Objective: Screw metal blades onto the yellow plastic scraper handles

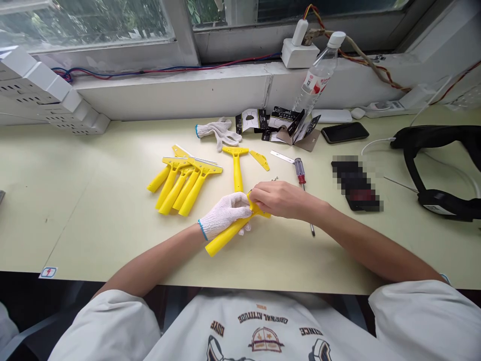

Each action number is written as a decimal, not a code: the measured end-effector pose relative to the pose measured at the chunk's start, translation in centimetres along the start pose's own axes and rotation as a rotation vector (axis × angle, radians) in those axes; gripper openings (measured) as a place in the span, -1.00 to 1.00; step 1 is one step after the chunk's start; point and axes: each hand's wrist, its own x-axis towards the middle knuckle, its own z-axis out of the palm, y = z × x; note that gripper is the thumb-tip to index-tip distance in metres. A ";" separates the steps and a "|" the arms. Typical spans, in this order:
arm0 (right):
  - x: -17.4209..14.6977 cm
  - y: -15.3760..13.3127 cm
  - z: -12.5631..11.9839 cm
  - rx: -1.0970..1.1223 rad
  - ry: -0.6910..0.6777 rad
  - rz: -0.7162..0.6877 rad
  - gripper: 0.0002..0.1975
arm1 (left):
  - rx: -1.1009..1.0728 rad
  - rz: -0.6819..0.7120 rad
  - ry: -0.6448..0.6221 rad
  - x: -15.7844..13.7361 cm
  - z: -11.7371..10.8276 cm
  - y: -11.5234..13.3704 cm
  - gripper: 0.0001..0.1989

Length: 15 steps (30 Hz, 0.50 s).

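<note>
My left hand (pixel 227 213), in a white knit glove with a blue cuff, is closed round a yellow scraper (pixel 225 238) near its head. The handle slants down to the left over the table. My bare right hand (pixel 280 199) is closed with its fingertips at the scraper's head; whatever they pinch is hidden. Just beyond lies another yellow scraper body (pixel 236 168), a loose yellow head plate (pixel 259 160) and a thin metal blade (pixel 281 156). A screwdriver (pixel 300 171) lies to the right, partly behind my right forearm. Tiny metal bits (pixel 275 179) show above my right hand.
Several yellow scrapers with blades (pixel 184 185) are piled at left. Behind are a white glove (pixel 218 132), opened black packaging (pixel 281 123) and a plastic bottle (pixel 317 75). A phone (pixel 344 133), a pixelated dark object (pixel 355 183) and a black strap device (pixel 436 165) lie at right.
</note>
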 end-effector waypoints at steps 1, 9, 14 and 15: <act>0.0 0.0 0.1 -0.004 0.006 -0.003 -0.82 | -0.016 0.015 0.005 0.0 0.1 -0.1 -0.61; 0.0 0.0 0.1 -0.020 0.000 -0.003 -0.82 | -0.002 0.022 0.063 -0.1 0.5 0.0 -0.56; 0.0 -0.1 0.2 -0.019 -0.004 0.005 -0.82 | 0.016 0.022 0.059 -0.1 0.4 0.0 -0.56; 0.0 0.0 0.2 -0.028 -0.001 0.005 -0.82 | 0.019 0.023 0.055 -0.1 0.3 0.0 -0.56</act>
